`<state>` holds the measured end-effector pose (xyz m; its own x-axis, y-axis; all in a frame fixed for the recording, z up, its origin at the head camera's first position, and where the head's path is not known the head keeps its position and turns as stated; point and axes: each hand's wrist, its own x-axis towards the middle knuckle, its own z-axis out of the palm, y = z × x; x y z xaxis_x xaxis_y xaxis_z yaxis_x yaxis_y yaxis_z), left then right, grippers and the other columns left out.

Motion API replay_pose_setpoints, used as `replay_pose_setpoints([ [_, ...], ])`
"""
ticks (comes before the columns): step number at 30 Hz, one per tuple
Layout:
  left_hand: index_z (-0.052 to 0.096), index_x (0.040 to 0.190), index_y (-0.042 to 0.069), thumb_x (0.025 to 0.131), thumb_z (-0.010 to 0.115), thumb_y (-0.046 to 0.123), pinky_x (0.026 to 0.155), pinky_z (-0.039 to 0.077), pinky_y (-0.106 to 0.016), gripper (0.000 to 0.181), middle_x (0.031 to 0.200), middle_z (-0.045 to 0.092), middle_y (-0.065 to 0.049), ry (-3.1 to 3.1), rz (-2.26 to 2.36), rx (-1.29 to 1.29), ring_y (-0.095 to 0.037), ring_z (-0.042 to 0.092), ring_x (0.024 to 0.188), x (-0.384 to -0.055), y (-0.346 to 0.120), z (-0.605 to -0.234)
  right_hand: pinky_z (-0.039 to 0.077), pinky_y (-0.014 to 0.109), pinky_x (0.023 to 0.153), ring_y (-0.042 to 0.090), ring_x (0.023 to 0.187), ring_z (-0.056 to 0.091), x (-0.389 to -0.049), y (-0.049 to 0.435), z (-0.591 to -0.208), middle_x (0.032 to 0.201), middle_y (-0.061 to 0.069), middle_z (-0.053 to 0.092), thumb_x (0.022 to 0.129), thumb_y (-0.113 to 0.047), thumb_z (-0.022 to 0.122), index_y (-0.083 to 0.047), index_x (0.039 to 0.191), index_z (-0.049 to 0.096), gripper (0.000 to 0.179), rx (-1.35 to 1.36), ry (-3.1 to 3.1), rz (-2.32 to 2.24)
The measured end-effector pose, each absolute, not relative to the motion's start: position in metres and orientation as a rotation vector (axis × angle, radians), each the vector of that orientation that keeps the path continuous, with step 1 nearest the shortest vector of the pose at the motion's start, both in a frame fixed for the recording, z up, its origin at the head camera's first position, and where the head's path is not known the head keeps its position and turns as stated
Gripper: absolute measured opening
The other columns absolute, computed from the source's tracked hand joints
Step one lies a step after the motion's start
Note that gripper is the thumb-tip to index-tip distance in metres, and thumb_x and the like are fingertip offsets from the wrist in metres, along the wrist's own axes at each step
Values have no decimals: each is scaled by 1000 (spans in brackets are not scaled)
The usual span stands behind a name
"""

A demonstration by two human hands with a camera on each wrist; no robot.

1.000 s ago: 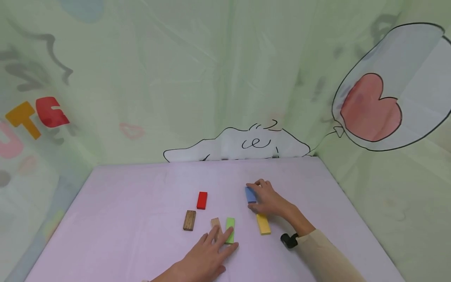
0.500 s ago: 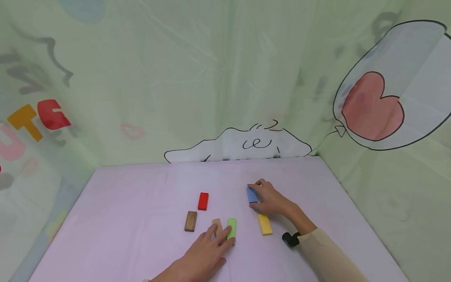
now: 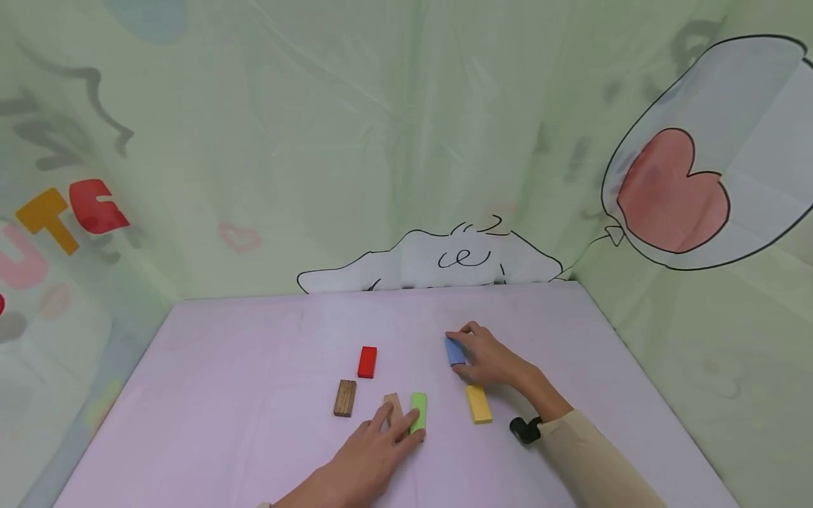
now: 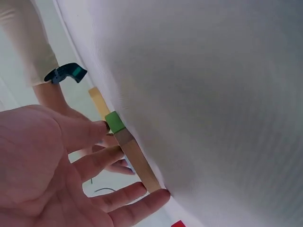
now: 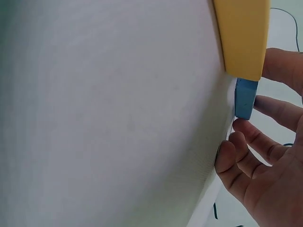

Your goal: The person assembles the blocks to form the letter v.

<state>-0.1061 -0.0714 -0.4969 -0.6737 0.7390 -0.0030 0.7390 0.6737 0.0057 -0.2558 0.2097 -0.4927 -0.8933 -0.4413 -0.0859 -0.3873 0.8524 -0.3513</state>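
In the head view, my left hand (image 3: 368, 455) lies over the lower parts of a light wooden block (image 3: 393, 403) and a light green block (image 3: 418, 403), its fingers fairly straight and spread. In the left wrist view, its fingertips are at the wooden block (image 4: 142, 165) and the thumb tip beside the green block (image 4: 115, 122). My right hand (image 3: 489, 358) pinches a blue block (image 3: 454, 351) between thumb and fingers at its ends. Just nearer lies a yellow block (image 3: 479, 405), large in the right wrist view. The blocks' covered parts are hidden.
A red block (image 3: 367, 362) and a dark brown wooden block (image 3: 345, 398) lie to the left on the pale pink tabletop (image 3: 222, 395). Printed cloth walls (image 3: 317, 141) rise behind and on both sides. A black wrist device (image 3: 526, 430) sits at the right cuff.
The left hand's fingers have drawn slightly inward over the green and light wooden blocks. The right hand stays at the blue block. The whole view has shifted slightly.
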Motion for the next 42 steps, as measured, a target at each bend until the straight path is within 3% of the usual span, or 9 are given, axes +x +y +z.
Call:
replay_pose_setpoints([
  [12, 59, 148, 35, 99, 68, 6, 84, 59, -32, 57, 162, 48, 3, 2829, 118, 1302, -31, 49, 136, -118, -79, -493, 52, 57, 107, 35, 126, 56, -256, 213, -488, 143, 20, 51, 93, -16, 76, -11, 156, 53, 67, -697, 2826, -521],
  [22, 60, 147, 36, 104, 64, 13, 89, 59, -34, 49, 162, 49, 4, 2825, 143, 1275, -29, 49, 137, -118, -78, -494, 51, 58, 107, 35, 125, 56, -258, 215, -487, 142, 21, 52, 92, -12, 75, -10, 155, 54, 66, -723, 2808, -531],
  [36, 52, 154, 35, 100, 69, 14, 89, 57, -37, 61, 167, 43, 6, 2895, -25, 1287, -29, 46, 142, -109, -79, -497, 53, 55, 107, 33, 123, 58, -260, 215, -488, 140, 19, 54, 90, -12, 77, -10, 152, 57, 65, -710, 2818, -547],
  [42, 49, 157, 35, 100, 71, 14, 90, 59, -37, 65, 169, 40, 6, 2868, -38, 1271, -30, 45, 145, -107, -79, -497, 54, 47, 99, 28, 114, 59, -263, 217, -490, 135, 19, 56, 88, -11, 79, -8, 148, 59, 64, -734, 2818, -605],
])
